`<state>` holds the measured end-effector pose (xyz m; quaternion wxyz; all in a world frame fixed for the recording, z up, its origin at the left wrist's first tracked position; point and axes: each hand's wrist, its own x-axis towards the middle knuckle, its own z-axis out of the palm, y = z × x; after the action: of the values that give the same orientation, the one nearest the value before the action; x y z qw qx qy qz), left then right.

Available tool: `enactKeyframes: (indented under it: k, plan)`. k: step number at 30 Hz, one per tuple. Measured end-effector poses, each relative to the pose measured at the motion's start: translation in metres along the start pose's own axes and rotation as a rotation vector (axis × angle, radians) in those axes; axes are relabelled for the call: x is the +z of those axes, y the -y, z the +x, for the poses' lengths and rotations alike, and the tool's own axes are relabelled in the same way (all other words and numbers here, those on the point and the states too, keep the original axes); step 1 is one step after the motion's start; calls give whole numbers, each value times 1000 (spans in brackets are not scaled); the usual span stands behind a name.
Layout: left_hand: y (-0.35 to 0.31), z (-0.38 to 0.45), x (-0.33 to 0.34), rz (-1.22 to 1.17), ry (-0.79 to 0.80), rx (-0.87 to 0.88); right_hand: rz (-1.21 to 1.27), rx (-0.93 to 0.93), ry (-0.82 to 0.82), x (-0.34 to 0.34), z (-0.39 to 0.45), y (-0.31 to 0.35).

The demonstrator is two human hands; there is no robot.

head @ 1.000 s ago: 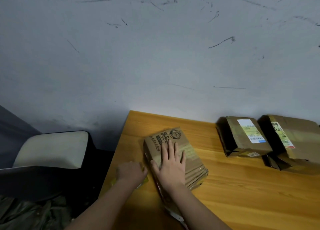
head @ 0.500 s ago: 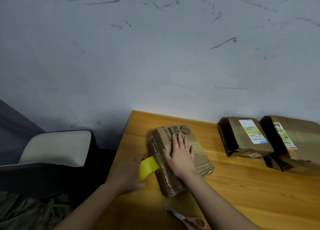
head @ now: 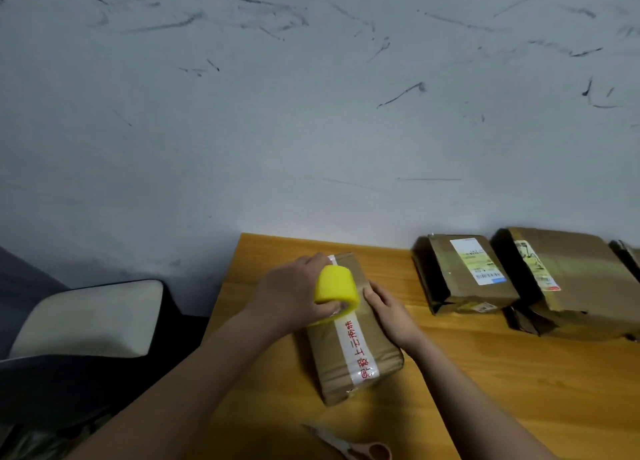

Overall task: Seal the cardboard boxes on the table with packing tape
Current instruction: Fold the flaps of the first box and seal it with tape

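A brown cardboard box [head: 353, 355] lies on the wooden table [head: 485, 373], a white strip with red characters running along its top. My left hand [head: 291, 295] grips a yellow roll of packing tape [head: 335, 290] and holds it over the far half of the box. My right hand [head: 388, 307] grips the box's right edge, fingers curled over the side. Two more cardboard boxes with shipping labels sit at the back right, one [head: 464, 272] beside the other [head: 568, 279].
Scissors with pink handles [head: 353, 447] lie on the table near the front edge. A chair with a pale seat [head: 86, 317] stands left of the table. A scuffed grey wall rises behind. A further box edge [head: 630, 255] shows at the far right.
The box has been turned over, so the strip with red characters now faces up. My left hand lifted the yellow tape roll onto the box. My right hand shifted from the top to the right edge.
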<state>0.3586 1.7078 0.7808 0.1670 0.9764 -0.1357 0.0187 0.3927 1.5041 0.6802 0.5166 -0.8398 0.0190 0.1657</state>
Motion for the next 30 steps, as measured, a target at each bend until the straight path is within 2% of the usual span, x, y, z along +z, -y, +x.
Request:
enactKeyframes:
  k: [3, 5, 7, 11, 16, 18, 24, 30]
  plan:
    - [-7, 9, 7, -98, -21, 7, -470, -175, -246, -4, -1, -9]
    - [-10, 14, 10, -179, -43, -6, -583, -345, -292, 1, -9, -9]
    - [-9, 17, 11, -253, -61, -9, -644, -412, -225, 6, -22, -5]
    - [2, 16, 11, -347, -80, 27, -861, -395, -93, 14, -42, -7]
    - [4, 3, 17, -416, -55, -150, -974, -369, -49, 14, -41, -9]
    - [0, 2, 18, -342, -50, -141, -985, -347, -36, 12, -41, -8]
    - [-23, 17, 5, 217, 38, -70, -923, -281, -9, 5, -39, -7]
    - [-7, 14, -4, 355, 183, -95, -958, -289, 18, 12, -38, -8]
